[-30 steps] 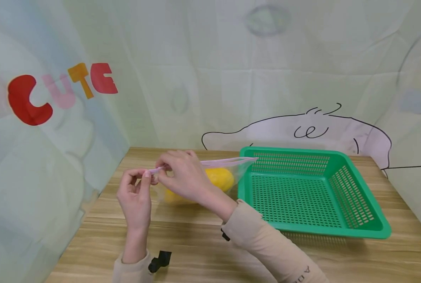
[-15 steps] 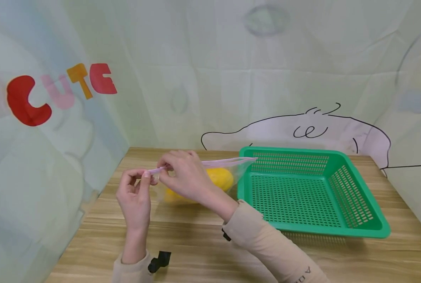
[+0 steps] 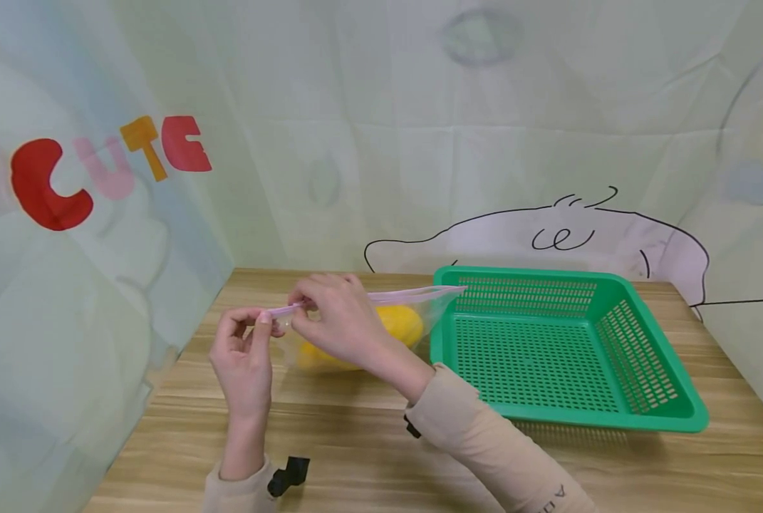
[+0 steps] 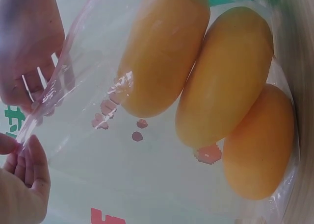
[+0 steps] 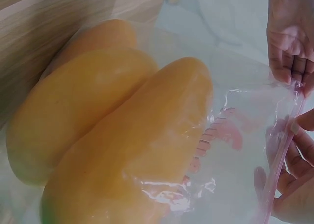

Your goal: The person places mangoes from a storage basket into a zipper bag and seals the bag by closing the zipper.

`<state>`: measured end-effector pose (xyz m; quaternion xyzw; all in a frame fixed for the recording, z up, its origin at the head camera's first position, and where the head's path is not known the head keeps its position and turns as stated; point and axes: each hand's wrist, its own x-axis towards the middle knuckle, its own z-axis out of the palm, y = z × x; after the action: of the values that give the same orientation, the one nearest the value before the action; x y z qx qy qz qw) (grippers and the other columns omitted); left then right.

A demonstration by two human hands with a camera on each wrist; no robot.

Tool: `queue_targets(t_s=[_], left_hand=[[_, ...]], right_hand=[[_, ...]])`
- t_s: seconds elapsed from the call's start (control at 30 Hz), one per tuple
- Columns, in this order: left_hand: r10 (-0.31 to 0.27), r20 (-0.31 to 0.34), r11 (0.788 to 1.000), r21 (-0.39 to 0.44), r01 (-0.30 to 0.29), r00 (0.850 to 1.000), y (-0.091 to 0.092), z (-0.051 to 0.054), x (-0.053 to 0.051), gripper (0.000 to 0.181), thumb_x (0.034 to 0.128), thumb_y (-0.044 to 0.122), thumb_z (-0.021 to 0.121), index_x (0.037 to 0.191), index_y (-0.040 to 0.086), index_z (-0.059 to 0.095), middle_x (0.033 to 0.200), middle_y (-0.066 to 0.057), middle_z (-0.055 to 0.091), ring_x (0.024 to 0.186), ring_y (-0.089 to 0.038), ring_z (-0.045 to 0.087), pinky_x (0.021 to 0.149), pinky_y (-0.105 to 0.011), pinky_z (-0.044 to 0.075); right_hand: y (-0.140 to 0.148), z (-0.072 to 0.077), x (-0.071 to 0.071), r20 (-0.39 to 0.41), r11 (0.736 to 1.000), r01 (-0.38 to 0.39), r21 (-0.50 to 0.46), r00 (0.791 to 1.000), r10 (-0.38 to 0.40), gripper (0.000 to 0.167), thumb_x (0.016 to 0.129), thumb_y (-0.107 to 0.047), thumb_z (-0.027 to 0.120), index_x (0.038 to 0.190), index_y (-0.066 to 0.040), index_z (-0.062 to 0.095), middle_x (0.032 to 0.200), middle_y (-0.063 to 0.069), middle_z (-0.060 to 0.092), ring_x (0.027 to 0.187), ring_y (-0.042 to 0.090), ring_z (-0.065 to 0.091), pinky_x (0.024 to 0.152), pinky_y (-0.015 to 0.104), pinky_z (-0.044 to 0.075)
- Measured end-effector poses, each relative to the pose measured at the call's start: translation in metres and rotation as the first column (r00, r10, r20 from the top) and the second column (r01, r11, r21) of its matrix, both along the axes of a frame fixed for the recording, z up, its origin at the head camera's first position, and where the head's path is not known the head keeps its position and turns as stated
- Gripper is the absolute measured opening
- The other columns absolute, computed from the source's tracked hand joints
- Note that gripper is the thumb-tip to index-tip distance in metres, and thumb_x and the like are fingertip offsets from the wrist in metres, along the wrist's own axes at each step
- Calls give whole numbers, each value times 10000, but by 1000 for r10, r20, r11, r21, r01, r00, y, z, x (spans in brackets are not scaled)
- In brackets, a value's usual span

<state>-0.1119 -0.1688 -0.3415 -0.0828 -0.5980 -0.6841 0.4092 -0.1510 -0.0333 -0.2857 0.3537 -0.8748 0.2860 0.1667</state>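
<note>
Holding yellow oval fruits (image 4: 225,77), the pink-edged clear plastic bag (image 3: 435,306), pinched by left hand (image 3: 246,360) and right hand (image 3: 338,319), seems partly unsealed.

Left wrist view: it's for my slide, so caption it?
Left hand and right hand pinch the pink seal of a clear bag holding three yellow-orange fruits.

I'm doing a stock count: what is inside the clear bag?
Three yellow-orange fruits show inside the clear bag. In the head view, the right hand covers part of them; in the wrist views, they partly hide one another.
</note>
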Motion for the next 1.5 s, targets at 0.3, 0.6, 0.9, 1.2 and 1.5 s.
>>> queue_targets(t_s=[0.3,0.6,0.9,1.2,1.5], left_hand=[[8,10,1000,-8,-8,1000,-1,0,1,87,910,-36,577,907,-122,568,837,-27,580,700,-99,572,618,-131,540],[-4,16,1000,3,4,1000,0,1,1,84,910,-27,584,910,-110,570,840,-39,569,708,-105,569,620,-134,539],[-4,12,1000,1,4,1000,0,1,2,125,910,-28,582,916,-148,549,838,-29,568,705,-104,567,616,-132,536],[-9,13,1000,18,9,1000,1,1,1,33,906,-59,567,897,-40,593,838,-30,561,700,-102,567,612,-135,534],[3,37,1000,2,-3,999,2,3,2,74,914,-25,578,902,-97,564,838,-25,558,700,-102,561,617,-134,536]], right_hand=[[1,0,-1,-4,1000,10,0,1000,-10,103,863,-196,603,930,-214,678,884,-127,662,815,25,563,887,280,432],[4,-1,-1,3,1000,18,-7,1000,-18,106,864,-186,595,924,-208,679,889,-118,669,826,31,574,885,283,433],[6,-2,-2,-8,1000,24,-20,1000,-24,105,859,-182,598,914,-202,684,872,-110,674,811,36,571,858,282,428],[9,-3,-3,-28,999,18,-38,999,-19,99,858,-172,600,902,-193,686,860,-100,684,798,44,581,814,272,423],[11,-4,-2,-39,999,29,-44,999,-30,98,855,-177,605,902,-197,689,849,-103,685,788,39,575,775,253,405]])
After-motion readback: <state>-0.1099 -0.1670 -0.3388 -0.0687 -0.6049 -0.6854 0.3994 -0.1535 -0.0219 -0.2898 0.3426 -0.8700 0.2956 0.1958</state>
